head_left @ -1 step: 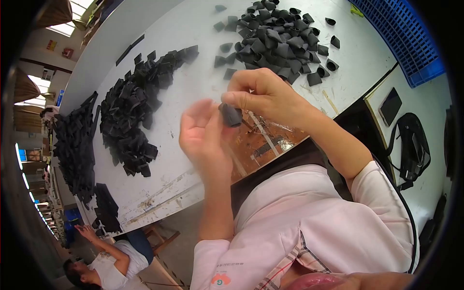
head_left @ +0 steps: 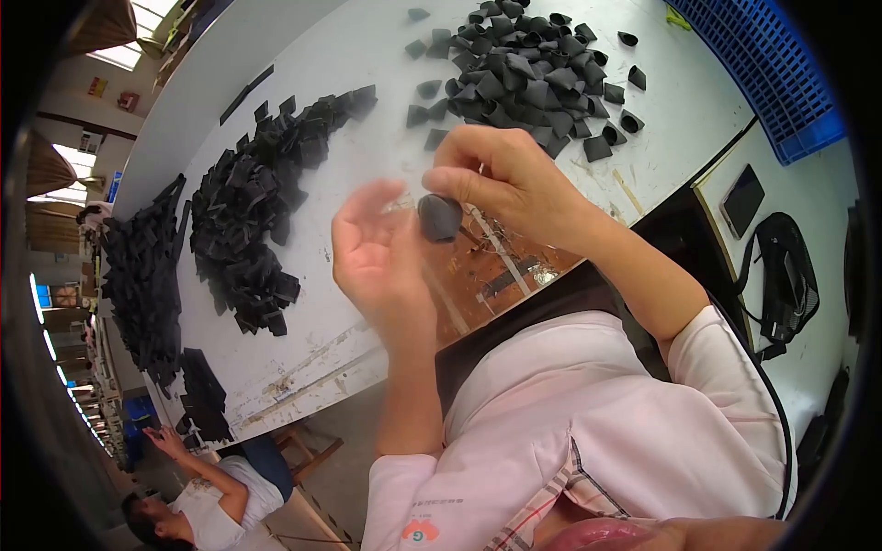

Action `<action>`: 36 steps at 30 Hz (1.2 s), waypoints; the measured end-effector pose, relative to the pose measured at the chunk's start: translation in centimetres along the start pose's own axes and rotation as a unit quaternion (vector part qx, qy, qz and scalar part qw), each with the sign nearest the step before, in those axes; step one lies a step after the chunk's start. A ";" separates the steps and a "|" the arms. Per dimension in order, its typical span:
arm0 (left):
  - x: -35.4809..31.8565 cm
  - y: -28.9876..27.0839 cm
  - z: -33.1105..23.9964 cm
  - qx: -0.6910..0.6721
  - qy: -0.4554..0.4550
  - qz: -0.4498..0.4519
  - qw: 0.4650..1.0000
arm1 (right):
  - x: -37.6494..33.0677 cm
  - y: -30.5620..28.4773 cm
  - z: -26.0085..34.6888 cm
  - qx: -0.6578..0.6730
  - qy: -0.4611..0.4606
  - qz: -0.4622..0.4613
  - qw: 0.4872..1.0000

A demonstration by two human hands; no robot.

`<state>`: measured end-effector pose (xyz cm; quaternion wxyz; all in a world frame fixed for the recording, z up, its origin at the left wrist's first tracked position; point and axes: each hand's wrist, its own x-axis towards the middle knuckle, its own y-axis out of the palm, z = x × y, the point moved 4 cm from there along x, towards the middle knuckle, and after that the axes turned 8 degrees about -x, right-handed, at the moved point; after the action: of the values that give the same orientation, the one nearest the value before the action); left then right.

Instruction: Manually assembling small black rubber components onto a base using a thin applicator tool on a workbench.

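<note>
A small black folded piece [head_left: 439, 219], rounded and rather like a little cap, is pinched between the thumb and fingers of my right hand [head_left: 505, 179]. My left hand [head_left: 375, 253] is just left of it, palm up and slightly blurred, with fingers apart and nothing seen in them. Its thumb is close to the piece; whether they touch I cannot tell. Beyond my hands lies a heap of similar black rolled pieces [head_left: 528, 78], some with open ends showing. To the left spreads a pile of flat black pieces [head_left: 248, 216].
The white table [head_left: 349, 119] has a brown worn patch [head_left: 478, 285] beneath my hands. Another dark pile [head_left: 142, 275] lines the left edge. At right are a blue crate [head_left: 781, 83], a phone [head_left: 742, 202] and a black mesh bag [head_left: 785, 280]. Another person [head_left: 220, 496] sits lower left.
My left hand has shifted slightly left, away from the black piece, and its fingers have spread. More of the piece shows now, still in my right hand.
</note>
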<state>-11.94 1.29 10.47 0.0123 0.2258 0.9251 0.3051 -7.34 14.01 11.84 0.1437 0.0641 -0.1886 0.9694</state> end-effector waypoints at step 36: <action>-0.5 -0.4 -2.3 0.096 0.144 -0.011 0.985 | -2.7 0.6 2.3 -0.199 -0.298 -0.210 0.909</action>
<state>-11.98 -0.47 12.04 -0.1392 0.1696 0.9446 0.2440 -4.80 11.90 13.23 0.2906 0.3585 -0.3943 0.7947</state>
